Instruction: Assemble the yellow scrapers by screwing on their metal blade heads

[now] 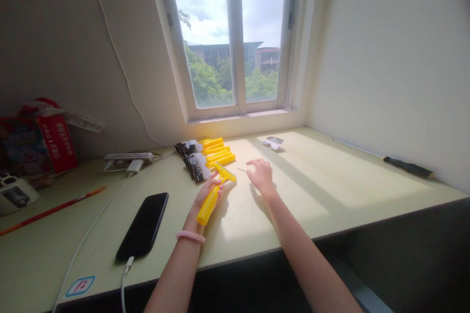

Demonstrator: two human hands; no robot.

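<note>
**Left hand (207,194) closes around a yellow plastic scraper (210,201) on the sunny desk**

The left hand wraps its fingers around the scraper's thick handle, and the T-shaped head points away from the person, toward the window. A pink coil bracelet (190,237) sits on this wrist. The right hand (261,176) is apart from it, with the fingers a little curled above the desk. A thin metal sliver (241,169) sticks out by its fingertips, but I cannot tell if they really pinch it.

Just in front of the scraper head lies a group of more yellow scrapers (216,151), side by side, with black card packaging (196,166) at their handles or heads. Near the right hand, farther on, is a small white-and-dark packet (273,143). To the left, a black smartphone (142,226) lies on the pale green desk (330,190) with a white charging cable (127,274). Behind it are a white power strip (128,158) and a red cardboard box (57,143), and a long red pencil (51,211) lies near them. On the right, a black-handled screwdriver (409,167) rests along the wall. Sunlight comes from the window (227,34) and makes a smooth bright patch on the desk surface.
</note>
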